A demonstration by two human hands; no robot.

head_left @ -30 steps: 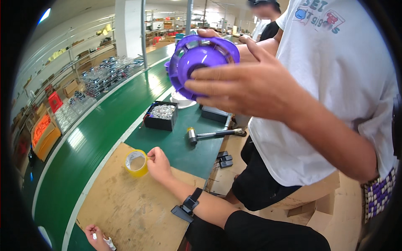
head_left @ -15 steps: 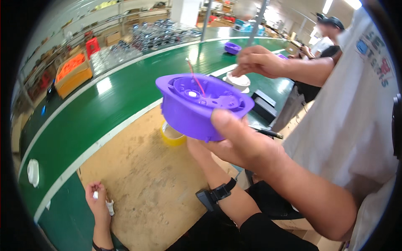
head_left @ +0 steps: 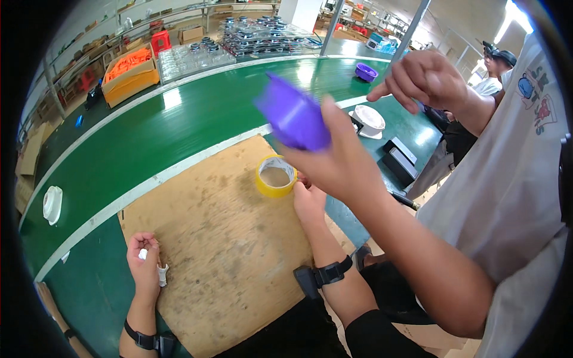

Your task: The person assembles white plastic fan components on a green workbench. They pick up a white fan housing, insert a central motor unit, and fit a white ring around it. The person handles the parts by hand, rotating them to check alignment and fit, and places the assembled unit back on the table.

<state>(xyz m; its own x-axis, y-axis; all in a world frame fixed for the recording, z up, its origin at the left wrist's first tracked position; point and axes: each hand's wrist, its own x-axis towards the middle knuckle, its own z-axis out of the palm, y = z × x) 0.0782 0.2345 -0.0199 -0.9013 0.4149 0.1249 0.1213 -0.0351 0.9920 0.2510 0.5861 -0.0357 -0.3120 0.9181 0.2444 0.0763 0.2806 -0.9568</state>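
My left hand (head_left: 144, 262) is at the left edge of the brown board (head_left: 209, 256), fingers curled in around a small white piece (head_left: 142, 254). A white strip (head_left: 162, 275) shows beside its palm. My right hand (head_left: 310, 206) is closed, its fingers bent against or right beside a yellow-rimmed tape roll (head_left: 276, 176); what they hold, if anything, is hidden. Above the roll, a co-worker's hand (head_left: 343, 158) holds a purple plastic housing (head_left: 293, 113), tilted and blurred. That person's other hand (head_left: 427, 80) hangs with the index finger extended.
A green conveyor belt (head_left: 197, 110) runs behind the board, carrying a white part (head_left: 52, 205) and a purple housing (head_left: 366, 73). To the right are a white round part (head_left: 368, 120) and a black box (head_left: 400, 161). An orange-filled carton (head_left: 130, 74) and stacked trays (head_left: 265, 36) stand beyond.
The co-worker has tipped the purple housing steeply, hiding its inside with the red wire. Their other hand has lifted off the white round part. My hands hold nearly still; the view has shifted.
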